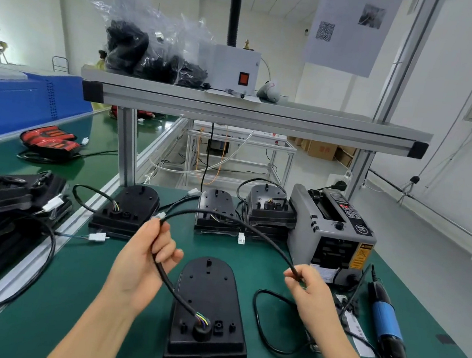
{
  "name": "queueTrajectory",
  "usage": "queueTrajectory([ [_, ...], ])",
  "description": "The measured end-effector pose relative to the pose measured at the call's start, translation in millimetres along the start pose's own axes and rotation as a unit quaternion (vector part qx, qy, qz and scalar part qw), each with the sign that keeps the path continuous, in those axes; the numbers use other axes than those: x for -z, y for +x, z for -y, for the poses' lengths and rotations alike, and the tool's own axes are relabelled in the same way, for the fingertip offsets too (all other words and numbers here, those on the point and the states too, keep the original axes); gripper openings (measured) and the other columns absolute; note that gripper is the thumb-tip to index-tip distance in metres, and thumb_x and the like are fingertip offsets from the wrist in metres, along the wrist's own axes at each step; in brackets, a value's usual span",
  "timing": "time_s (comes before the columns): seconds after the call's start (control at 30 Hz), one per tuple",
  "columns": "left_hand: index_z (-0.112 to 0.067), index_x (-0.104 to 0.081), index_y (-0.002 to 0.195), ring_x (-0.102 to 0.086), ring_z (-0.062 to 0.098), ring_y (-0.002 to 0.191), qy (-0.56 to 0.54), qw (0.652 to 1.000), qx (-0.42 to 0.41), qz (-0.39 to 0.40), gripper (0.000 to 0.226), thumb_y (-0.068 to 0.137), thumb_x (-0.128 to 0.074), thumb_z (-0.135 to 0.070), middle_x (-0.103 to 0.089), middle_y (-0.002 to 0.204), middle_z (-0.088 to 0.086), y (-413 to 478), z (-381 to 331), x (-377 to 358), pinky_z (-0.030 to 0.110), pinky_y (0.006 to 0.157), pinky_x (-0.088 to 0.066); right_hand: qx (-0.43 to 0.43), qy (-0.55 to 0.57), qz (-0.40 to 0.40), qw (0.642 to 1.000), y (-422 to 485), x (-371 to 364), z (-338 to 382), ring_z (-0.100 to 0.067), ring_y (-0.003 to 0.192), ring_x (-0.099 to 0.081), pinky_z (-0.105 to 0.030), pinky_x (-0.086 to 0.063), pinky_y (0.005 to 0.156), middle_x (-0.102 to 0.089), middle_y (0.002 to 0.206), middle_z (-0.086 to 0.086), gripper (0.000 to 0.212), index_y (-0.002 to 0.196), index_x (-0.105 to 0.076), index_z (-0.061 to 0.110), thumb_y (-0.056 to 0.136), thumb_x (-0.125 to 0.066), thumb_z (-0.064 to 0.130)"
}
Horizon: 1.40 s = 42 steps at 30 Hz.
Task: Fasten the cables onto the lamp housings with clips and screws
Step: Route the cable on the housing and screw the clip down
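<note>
Green worktop (93,310) carries the lamp housing (210,294) near its front edge. Its cable (171,287) arches between left hand (141,265) and right hand (308,292), each grip pinched around it, probably taking up slack before clipping.

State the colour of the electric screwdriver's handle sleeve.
Blue, between black ends, on the electric screwdriver; the head view shows it.

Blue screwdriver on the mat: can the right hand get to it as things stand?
Probably yes, once freed. The screwdriver lies uncovered on the mat, just right of the right hand. But that hand is pinching the black cable, so it would have to let go first.
</note>
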<state>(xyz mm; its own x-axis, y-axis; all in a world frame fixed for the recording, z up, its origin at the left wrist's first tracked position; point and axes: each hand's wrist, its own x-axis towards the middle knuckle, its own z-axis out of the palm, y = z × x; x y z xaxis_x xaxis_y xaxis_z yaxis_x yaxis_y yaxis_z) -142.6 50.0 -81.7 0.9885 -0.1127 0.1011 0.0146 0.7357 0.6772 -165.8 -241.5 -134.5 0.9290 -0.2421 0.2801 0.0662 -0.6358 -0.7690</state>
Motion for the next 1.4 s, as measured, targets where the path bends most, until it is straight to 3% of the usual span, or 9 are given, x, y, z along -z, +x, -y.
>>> queueTrajectory([
  [0.17,-0.017,-0.059,0.073,-0.032,0.007,0.043,-0.126,0.992,0.018,-0.020,0.024,0.088,-0.050,-0.034,-0.030,0.056,-0.007,-3,-2,18,0.023,0.060,-0.051,-0.057,-0.097,0.027,0.993,13,-1,-12,-0.005,0.070,-0.051,-0.021,-0.036,0.056,-0.058,0.083,0.008,0.020,0.078,-0.052,0.033,0.095,-0.054,0.021],
  [0.3,-0.017,-0.049,0.076,-0.033,0.008,0.040,-0.136,0.986,0.028,-0.095,0.020,0.090,-0.049,-0.032,-0.031,0.053,-0.007,-3,-1,30,0.026,0.058,-0.054,0.000,-0.054,-0.029,0.998,16,0,4,-0.005,0.055,-0.044,-0.021,-0.031,0.052,-0.050,0.059,0.009,0.023,0.073,-0.050,0.032,0.096,-0.053,0.027],
  [0.47,-0.007,-0.055,0.086,-0.043,0.009,0.039,0.043,0.984,0.006,-0.175,0.028,0.097,-0.048,-0.032,-0.039,0.046,-0.003,2,-1,36,0.035,0.063,-0.060,0.083,-0.069,-0.066,0.992,25,14,33,-0.006,0.077,-0.055,-0.020,-0.038,0.064,-0.061,0.081,0.010,0.018,0.099,-0.064,0.024,0.099,-0.046,0.028],
  [0.63,-0.005,-0.051,0.083,-0.044,0.011,0.038,0.140,0.973,0.014,-0.185,0.025,0.100,-0.046,-0.024,-0.039,0.044,-0.002,1,-3,41,0.036,0.057,-0.060,0.108,-0.164,-0.129,0.972,45,50,56,-0.003,0.071,-0.053,-0.020,-0.036,0.058,-0.060,0.080,0.009,0.025,0.094,-0.064,0.019,0.098,-0.044,0.034],
  [0.73,-0.008,-0.048,0.082,-0.045,0.012,0.038,0.167,0.971,0.029,-0.170,0.027,0.101,-0.043,-0.025,-0.038,0.045,-0.003,-1,3,39,0.039,0.061,-0.060,0.114,-0.150,-0.198,0.962,60,78,69,-0.014,0.071,-0.056,-0.031,-0.043,0.060,-0.063,0.078,0.002,0.030,0.093,-0.065,0.016,0.098,-0.042,0.034],
  [0.83,-0.008,-0.048,0.080,-0.044,0.013,0.038,0.194,0.969,0.044,-0.146,0.028,0.101,-0.043,-0.026,-0.036,0.047,-0.002,-1,9,34,0.039,0.064,-0.060,0.135,-0.125,-0.225,0.957,73,97,81,-0.013,0.067,-0.054,-0.029,-0.040,0.058,-0.061,0.074,0.003,0.028,0.091,-0.066,0.015,0.098,-0.045,0.032],
  [1.1,-0.007,-0.049,0.084,-0.039,0.013,0.042,0.233,0.968,0.085,-0.045,0.027,0.100,-0.043,-0.028,-0.031,0.052,-0.003,-4,7,35,0.037,0.070,-0.058,0.171,-0.077,-0.176,0.966,94,139,108,0.007,0.059,-0.043,-0.020,-0.032,0.057,-0.056,0.071,0.017,0.018,0.096,-0.067,0.025,0.096,-0.051,0.033],
  [1.27,-0.011,-0.051,0.077,-0.039,0.013,0.045,0.247,0.965,0.091,0.012,0.028,0.094,-0.049,-0.033,-0.030,0.052,-0.005,-1,1,24,0.034,0.072,-0.055,0.174,-0.053,-0.147,0.972,104,175,111,-0.007,0.047,-0.037,-0.022,-0.031,0.049,-0.048,0.055,0.006,0.021,0.089,-0.070,0.035,0.090,-0.052,0.047],
  [1.4,-0.006,-0.065,0.081,-0.051,0.016,0.058,0.175,0.969,0.125,0.122,0.025,0.090,-0.052,-0.026,-0.040,0.058,-0.001,0,-6,17,0.044,0.083,-0.054,0.120,-0.016,-0.211,0.970,123,219,111,-0.008,0.041,-0.037,-0.023,-0.031,0.045,-0.051,0.047,0.003,0.021,0.080,-0.070,0.038,0.081,-0.055,0.053],
])
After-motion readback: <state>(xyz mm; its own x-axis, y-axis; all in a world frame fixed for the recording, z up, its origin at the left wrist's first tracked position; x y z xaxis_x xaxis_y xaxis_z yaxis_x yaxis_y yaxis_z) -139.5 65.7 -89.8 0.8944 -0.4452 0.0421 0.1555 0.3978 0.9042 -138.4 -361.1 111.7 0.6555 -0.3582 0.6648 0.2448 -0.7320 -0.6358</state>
